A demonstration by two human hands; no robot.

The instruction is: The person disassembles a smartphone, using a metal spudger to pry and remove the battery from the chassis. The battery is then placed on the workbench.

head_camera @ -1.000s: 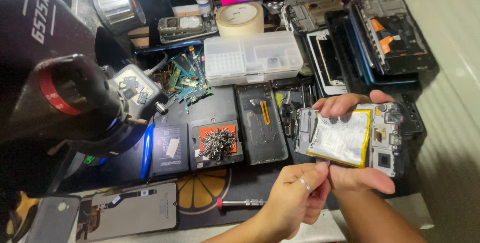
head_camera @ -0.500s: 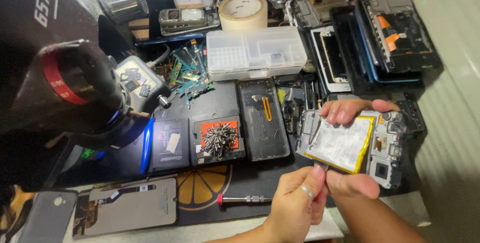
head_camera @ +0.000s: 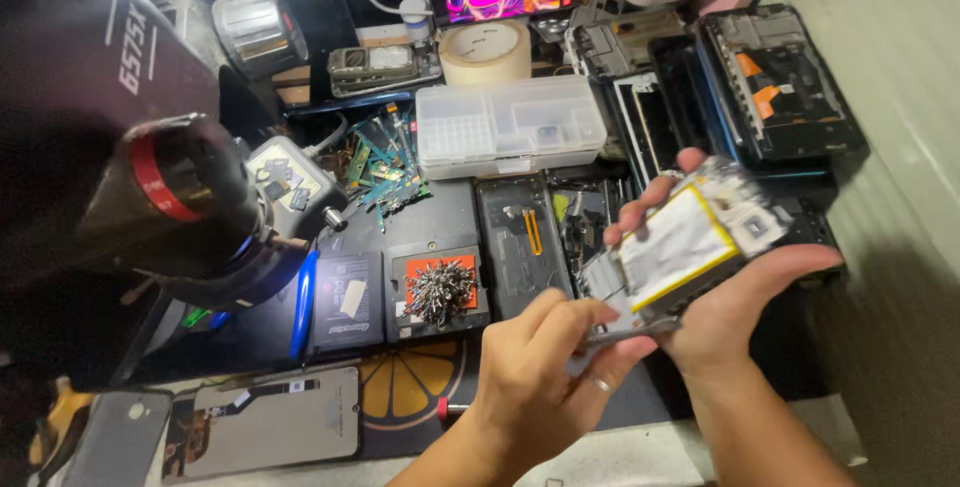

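My right hand (head_camera: pixel 752 299) cradles an opened phone (head_camera: pixel 690 239) from below, back cover off, with its silvery yellow-edged battery facing up. The phone is tilted, its far end raised. My left hand (head_camera: pixel 532 372), a ring on one finger, pinches a thin metal tool (head_camera: pixel 640 330) whose tip rests against the phone's near lower edge. Both hands hover above a dark work mat (head_camera: pixel 450 222) at the front right of the bench.
A large black microscope body (head_camera: pixel 130 157) fills the left. A clear parts box (head_camera: pixel 510 127), a tape roll (head_camera: pixel 486 52) and an orange pad heaped with screws (head_camera: pixel 437 292) lie mid-bench. Stripped phone frames (head_camera: pixel 780 87) sit back right; a loose screen (head_camera: pixel 270 425) and screwdriver (head_camera: pixel 450 409) lie in front.
The phone has been lifted off the bench and tilted, its far end up. My left hand has closed in on its near edge with the tool.
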